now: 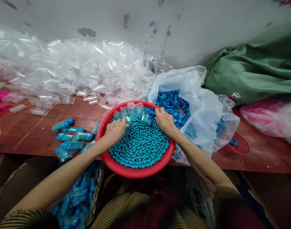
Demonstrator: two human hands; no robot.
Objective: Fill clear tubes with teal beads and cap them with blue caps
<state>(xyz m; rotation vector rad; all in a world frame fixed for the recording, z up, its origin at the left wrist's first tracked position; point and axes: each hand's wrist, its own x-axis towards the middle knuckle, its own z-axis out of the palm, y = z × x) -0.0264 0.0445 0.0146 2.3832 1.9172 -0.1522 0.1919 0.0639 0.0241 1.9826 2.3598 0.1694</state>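
Observation:
A red basin [138, 173] full of small turquoise beads [139, 144] stands at the table's front edge, in front of me. Over its left side, my left hand [115, 130] is closed, pinching a clear plastic tube [128, 121] at the fingertips. Several more clear tubes [137, 110] lie on the beads along the far rim. My right hand [164, 121] is closed at the right side of the basin, beside a few blue plastic caps [152, 111]. What its fingers hold, if anything, is hidden.
Loose clear tubes [71, 66] are heaped along the wall. Filled blue-capped tubes [72, 136] lie left of the basin; more fill a box [95, 194] below. A plastic bag [195, 95] of blue caps, a small red basket [243, 144] and green cloth [252, 70] are at right.

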